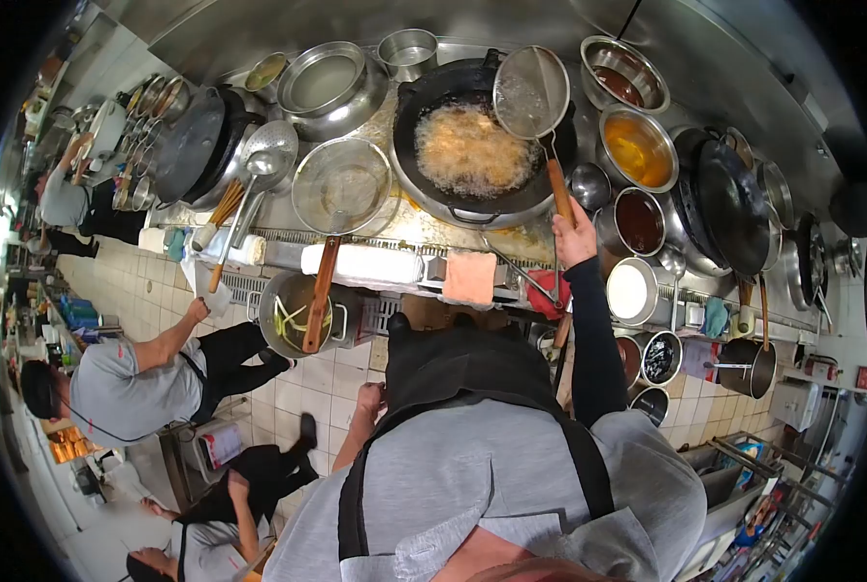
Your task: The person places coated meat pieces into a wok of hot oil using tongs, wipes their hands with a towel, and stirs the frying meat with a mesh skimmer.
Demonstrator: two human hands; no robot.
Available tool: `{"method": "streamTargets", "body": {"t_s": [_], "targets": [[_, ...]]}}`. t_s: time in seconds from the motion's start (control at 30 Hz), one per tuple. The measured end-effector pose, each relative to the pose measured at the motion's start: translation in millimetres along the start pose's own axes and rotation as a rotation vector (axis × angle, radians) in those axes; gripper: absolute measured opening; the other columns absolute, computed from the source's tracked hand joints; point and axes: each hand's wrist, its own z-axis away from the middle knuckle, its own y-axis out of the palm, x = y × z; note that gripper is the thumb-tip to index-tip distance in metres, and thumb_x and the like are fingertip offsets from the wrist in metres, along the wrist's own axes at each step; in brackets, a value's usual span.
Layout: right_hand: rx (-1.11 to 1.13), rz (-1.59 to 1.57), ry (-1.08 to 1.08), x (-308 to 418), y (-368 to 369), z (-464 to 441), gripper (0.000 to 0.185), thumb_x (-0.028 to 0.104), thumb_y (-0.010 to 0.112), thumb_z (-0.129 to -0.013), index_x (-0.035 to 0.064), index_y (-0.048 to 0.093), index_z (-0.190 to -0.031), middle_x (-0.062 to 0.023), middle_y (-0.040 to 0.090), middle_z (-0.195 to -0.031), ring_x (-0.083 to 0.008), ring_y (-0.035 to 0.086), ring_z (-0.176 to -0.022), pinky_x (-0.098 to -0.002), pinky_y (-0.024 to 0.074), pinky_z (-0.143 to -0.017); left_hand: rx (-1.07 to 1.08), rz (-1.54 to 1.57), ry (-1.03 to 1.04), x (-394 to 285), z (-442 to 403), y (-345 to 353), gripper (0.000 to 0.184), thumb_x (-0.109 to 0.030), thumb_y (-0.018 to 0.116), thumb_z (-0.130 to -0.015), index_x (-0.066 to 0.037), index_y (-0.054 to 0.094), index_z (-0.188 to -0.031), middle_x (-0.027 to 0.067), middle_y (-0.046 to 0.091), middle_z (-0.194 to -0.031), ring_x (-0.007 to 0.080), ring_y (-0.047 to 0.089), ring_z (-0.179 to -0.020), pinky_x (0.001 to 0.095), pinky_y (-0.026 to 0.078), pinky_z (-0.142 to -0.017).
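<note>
My right hand [575,234] is closed around the wooden handle of a round mesh strainer [532,92]. The strainer's mesh is held over the right rim of a black wok [416,199]. Golden food pieces [474,147] bubble in the wok's oil. My left hand [371,397] hangs low beside my black apron [467,369]; its fingers are partly hidden there, so their grip cannot be made out. To the left of the wok, a second mesh strainer [342,186] with a wooden handle rests on the stove ledge.
Bowls of amber liquid [638,148] and dark sauce [640,221] stand right of the wok, near a ladle [589,186]. A perforated skimmer [269,150] and metal pots [325,82] are on the left. Below the ledge sits a large pot [280,335]. Co-workers [128,383] stand at left.
</note>
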Motion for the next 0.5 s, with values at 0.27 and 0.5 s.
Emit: {"method": "streamTargets", "body": {"t_s": [0.27, 0.5], "targets": [[-0.226, 0.687, -0.403, -13.5, -29.0, 47.4, 0.057, 0.006, 0.061, -0.095, 0.0039, 0.045, -0.149, -0.0106, 0.067, -0.109, -0.0172, 0.063, -0.085, -0.0279, 0.0502, -0.073, 0.057, -0.083, 0.035, 2.0, 1.7, -8.9, 0.017, -0.015, 0.060, -0.094, 0.000, 0.062, -0.102, 0.0073, 0.064, -0.079, 0.0171, 0.060, -0.065, 0.0333, 0.047, -0.053], [-0.115, -0.147, 0.277, 32.6, 2.8, 71.3, 0.060, 0.006, 0.058, -0.099, 0.0126, 0.038, -0.155, 0.0014, 0.051, -0.071, -0.0032, 0.036, -0.045, -0.0205, 0.0242, -0.036, -0.023, -0.007, -0.021, -6.7, 13.9, -2.5, 0.022, -0.018, 0.058, -0.095, -0.002, 0.066, -0.107, 0.0051, 0.065, -0.082, 0.0174, 0.061, -0.070, 0.0359, 0.050, -0.061]]}}
